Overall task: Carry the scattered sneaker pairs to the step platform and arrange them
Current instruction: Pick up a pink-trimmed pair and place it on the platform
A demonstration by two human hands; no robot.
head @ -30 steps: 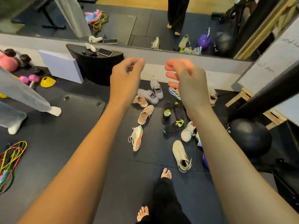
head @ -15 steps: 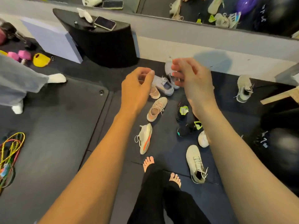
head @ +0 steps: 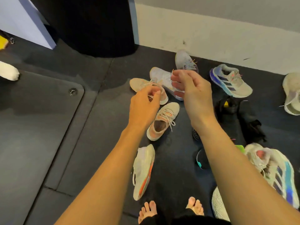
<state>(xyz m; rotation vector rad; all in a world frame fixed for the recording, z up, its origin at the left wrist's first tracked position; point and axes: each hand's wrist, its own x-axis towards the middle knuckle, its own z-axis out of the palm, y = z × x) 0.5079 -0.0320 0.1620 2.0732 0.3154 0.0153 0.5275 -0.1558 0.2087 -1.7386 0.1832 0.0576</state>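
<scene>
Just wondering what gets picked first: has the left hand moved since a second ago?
Yes. The left hand has reached forward and down over the far peach sneaker; earlier it hung short of it.

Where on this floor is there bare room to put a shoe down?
The grey mat on the left is mostly bare, between the black block and the white-and-orange sneaker. Small gap right of it. Crowded: around the left hand and right hand, and rightwards.
</scene>
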